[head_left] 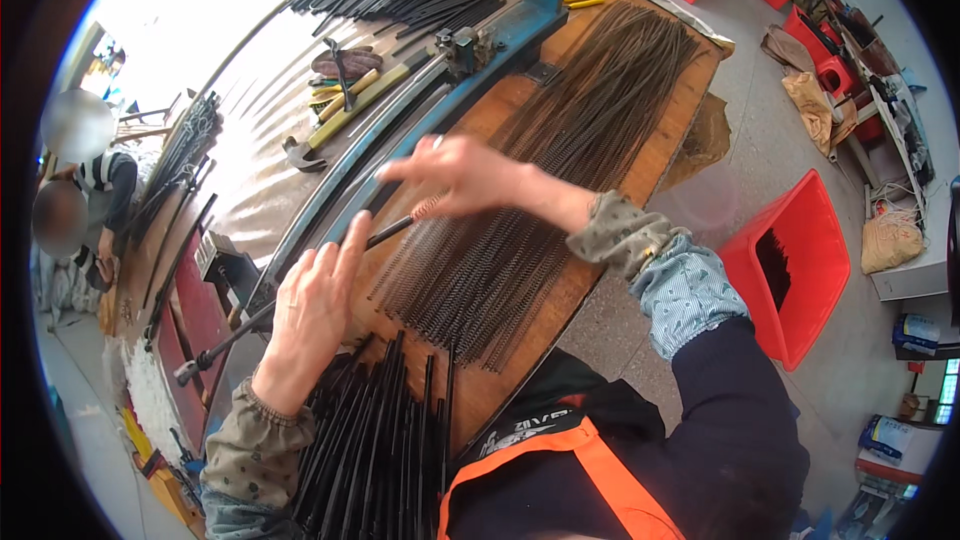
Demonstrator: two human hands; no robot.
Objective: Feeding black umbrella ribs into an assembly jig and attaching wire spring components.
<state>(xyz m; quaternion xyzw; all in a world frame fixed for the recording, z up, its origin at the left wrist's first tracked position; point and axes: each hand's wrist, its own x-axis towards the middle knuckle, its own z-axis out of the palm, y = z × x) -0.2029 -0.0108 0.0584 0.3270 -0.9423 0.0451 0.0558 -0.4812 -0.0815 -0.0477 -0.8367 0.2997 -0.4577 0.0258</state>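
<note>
My left hand [315, 302] is over the lower end of a long blue metal rail [430, 125], its fingers stretched out and its thumb hidden. Beside its index finger runs a black rod [390, 231], whose lower part my hand covers. At the rod's upper end shows a copper-coloured coil spring [428, 207]. My right hand [462, 175], slightly blurred, is closed around the spring with one finger pointing left over the rail. Under my right forearm, many long thin dark coil springs [500, 270] cover the wooden table [665, 155].
Black tubes [370, 440] are bundled close in front of me. A hammer [310, 152] and gloves [345, 62] lie beyond the rail, with yellow-handled pliers [583, 1] at the far end. A red bin [815, 270] stands right. Another person [105, 185] sits at left.
</note>
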